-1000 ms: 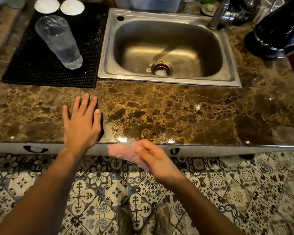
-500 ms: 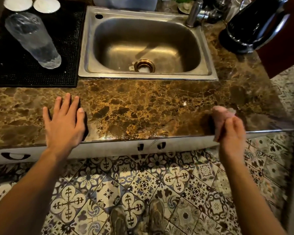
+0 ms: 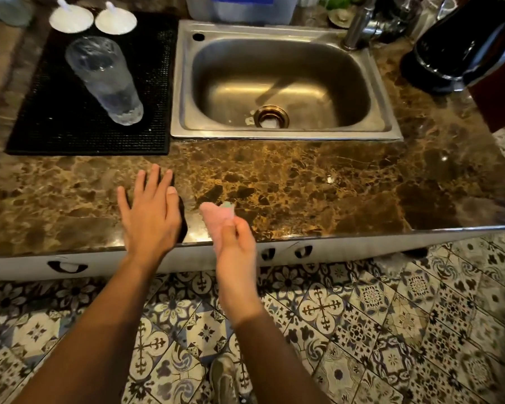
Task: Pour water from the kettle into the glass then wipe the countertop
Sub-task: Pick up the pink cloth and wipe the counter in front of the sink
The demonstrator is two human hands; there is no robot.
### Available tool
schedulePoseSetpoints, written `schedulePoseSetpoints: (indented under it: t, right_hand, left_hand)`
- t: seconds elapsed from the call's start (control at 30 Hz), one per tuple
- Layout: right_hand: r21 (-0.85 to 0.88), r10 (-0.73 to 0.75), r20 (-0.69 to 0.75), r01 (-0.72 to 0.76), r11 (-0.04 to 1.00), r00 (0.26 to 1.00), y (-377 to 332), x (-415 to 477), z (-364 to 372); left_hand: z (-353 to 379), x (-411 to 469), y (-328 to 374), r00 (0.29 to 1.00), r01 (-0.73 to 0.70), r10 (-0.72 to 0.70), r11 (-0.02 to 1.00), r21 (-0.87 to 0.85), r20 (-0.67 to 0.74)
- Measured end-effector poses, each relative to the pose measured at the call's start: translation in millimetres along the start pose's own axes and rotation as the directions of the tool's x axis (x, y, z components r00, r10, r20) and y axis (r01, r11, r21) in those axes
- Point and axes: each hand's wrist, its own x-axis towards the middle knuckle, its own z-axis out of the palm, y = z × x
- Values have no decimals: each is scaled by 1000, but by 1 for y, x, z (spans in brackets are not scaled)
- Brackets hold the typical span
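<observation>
A tall clear glass (image 3: pixel 105 80) with water in it stands on a black mat (image 3: pixel 64 121) at the back left. The black kettle (image 3: pixel 461 45) sits at the back right of the brown marble countertop (image 3: pixel 318 185). My left hand (image 3: pixel 150 212) lies flat and open on the countertop near its front edge. Right beside it, my right hand (image 3: pixel 235 243) grips a pink cloth (image 3: pixel 217 215) with a green patch, pressed on the countertop at the front edge.
A steel sink (image 3: pixel 280 83) with a tap (image 3: pixel 359 21) fills the middle back. Two white lids (image 3: pixel 70 17) lie behind the mat. A clear container (image 3: pixel 239 7) stands behind the sink. Patterned floor tiles (image 3: pixel 391 330) lie below the counter edge.
My right hand swept the cloth from the middle front edge out to the right, then back left next to my left hand. The left hand stayed flat in place.
</observation>
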Motion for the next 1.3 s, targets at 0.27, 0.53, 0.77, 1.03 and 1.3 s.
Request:
schedulePoseSetpoints:
  t: [0.27,0.53,0.77,1.03,1.3]
  right_hand:
    - [383,263,38,-258,887,964,-46,13,-19]
    - [406,138,356,-286,868,924,-83,-6,-27]
    - [-22,46,379,-41,999,924,-116,-17,-71]
    - [-226,27,284,39,973,958,-142,-10,-137]
    - [-140,44,244,-10,990,969,-178,3,-231]
  left_hand:
    - [-12,6,-2,994,65,-42,970,-235,98]
    - [-80,-24,56,775,614,80,134,-778,626]
    - [-102,-50,79,779,596,152,121,-794,608]
    - [-104,-63,162,792,553,85,318,-770,604]
    - [-94,-60,301,871,282,123,666,-690,475]
